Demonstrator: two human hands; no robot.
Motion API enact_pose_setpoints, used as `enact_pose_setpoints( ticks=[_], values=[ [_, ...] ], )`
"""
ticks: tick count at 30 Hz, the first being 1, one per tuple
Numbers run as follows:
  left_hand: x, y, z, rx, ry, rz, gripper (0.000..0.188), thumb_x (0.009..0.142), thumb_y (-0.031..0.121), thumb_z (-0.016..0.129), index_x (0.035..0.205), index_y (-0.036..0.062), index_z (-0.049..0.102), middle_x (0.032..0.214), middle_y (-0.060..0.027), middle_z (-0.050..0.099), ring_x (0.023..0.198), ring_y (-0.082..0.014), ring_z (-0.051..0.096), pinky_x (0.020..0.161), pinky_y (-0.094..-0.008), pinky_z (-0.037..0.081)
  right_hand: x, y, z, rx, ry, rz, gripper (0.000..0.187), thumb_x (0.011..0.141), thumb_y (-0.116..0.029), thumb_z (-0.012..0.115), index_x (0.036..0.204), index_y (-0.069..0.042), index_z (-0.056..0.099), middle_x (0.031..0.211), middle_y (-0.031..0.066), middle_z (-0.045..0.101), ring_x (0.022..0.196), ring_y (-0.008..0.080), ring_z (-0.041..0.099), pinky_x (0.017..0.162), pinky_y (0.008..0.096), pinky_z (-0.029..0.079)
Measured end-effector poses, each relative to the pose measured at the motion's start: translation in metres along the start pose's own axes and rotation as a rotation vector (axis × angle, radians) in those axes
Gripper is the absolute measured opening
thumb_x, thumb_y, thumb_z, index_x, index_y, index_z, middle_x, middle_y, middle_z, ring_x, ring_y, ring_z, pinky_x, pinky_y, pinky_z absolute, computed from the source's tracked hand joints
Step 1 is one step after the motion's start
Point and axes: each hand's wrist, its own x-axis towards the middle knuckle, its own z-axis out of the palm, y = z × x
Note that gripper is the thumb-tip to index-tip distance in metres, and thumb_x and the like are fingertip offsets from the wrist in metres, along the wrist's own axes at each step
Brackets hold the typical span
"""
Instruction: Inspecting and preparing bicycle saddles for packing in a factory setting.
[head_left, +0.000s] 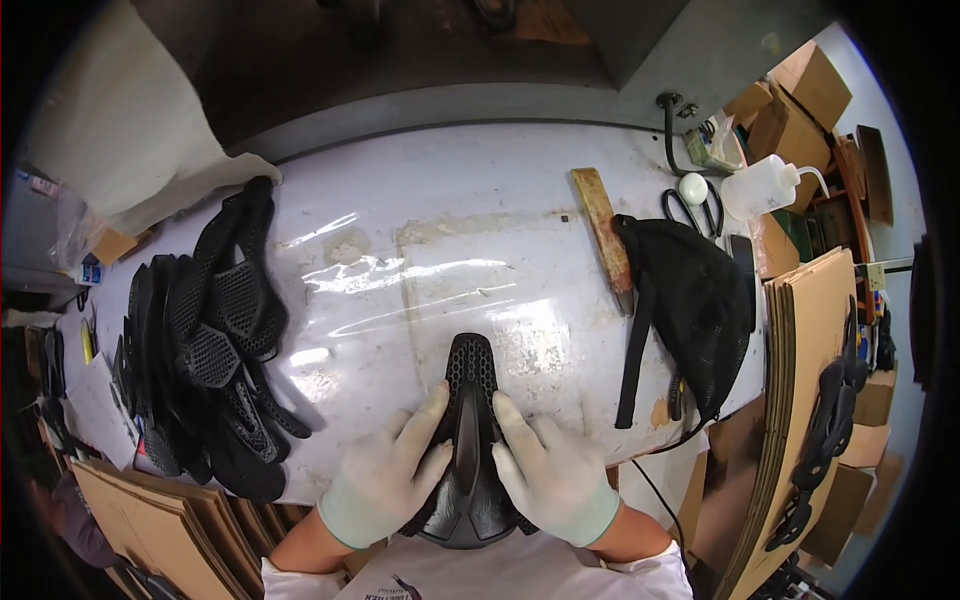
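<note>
Holding black saddle-shaped piece [466, 500] at white bench's [400, 330] near edge, between gloved left hand [388, 475] and gloved right hand [553, 473]. Touched along both flanks by forefingers and thumbs; projecting beyond fingertips at honeycombed nose [471, 357]. Cannot tell remaining fingers' hold.

Saddle [468, 440]: glossy, honeycomb-textured nose
Gloves [385, 480]: matt cloth
Tabletop [480, 175]: smooth, glossy
Stick [603, 235]: rough, worn wood
Bottle [757, 188]: translucent plastic
</note>
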Motion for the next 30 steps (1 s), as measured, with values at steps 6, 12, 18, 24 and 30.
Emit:
enact_pose_setpoints(
  ticks=[6,12,18,24,30],
  values=[
    [0.011,-0.014,0.011,-0.033,-0.002,0.019,0.062,0.095,0.021,0.071,0.151,0.0014,0.052,0.096,-0.018,0.066,0.067,-0.0345,0.066,0.06,-0.0431,0.054,0.005,0.011,0.018,-0.008,0.053,-0.004,0.055,0.091,-0.018,0.071,0.142,0.002,0.061,0.076,0.0036,0.052,0.06,0.0172,0.059,0.052,0.0341,0.046],
    [0.012,-0.022,0.01,-0.056,-0.016,0.016,0.063,0.093,0.019,0.073,0.15,-0.0007,0.053,0.09,-0.0165,0.062,0.063,-0.0325,0.063,0.057,-0.0418,0.053,0.011,0.009,0.019,0.036,0.0,0.015,0.056,0.09,-0.018,0.072,0.141,0.003,0.062,0.074,0.0033,0.052,0.06,0.0173,0.06,0.053,0.0344,0.046],
    [-0.005,-0.022,0.009,-0.075,-0.042,0.071,0.063,0.09,0.016,0.074,0.144,-0.0096,0.054,0.083,-0.0146,0.061,0.06,-0.027,0.059,0.051,-0.0388,0.051,0.001,0.013,0.021,0.131,-0.045,-0.052,0.056,0.088,-0.015,0.074,0.14,0.005,0.063,0.073,0.0038,0.053,0.059,0.018,0.058,0.053,0.0339,0.048],
    [-0.016,-0.019,0.018,-0.037,0.028,0.066,0.064,0.087,0.015,0.076,0.141,-0.0131,0.055,0.077,-0.0115,0.058,0.056,-0.0228,0.057,0.046,-0.0371,0.048,-0.001,0.006,0.018,0.171,-0.102,-0.05,0.058,0.089,-0.015,0.074,0.141,0.007,0.061,0.076,0.0049,0.057,0.06,0.0192,0.06,0.054,0.0325,0.05],
    [-0.02,-0.015,0.025,-0.019,0.01,0.053,0.065,0.088,0.016,0.074,0.141,-0.0152,0.054,0.076,-0.0098,0.058,0.05,-0.0206,0.055,0.043,-0.035,0.045,0.0,0.007,0.022,0.165,-0.142,-0.088,0.062,0.089,-0.016,0.073,0.144,0.009,0.057,0.079,0.0054,0.059,0.063,0.0198,0.062,0.055,0.033,0.051]
  ],
)
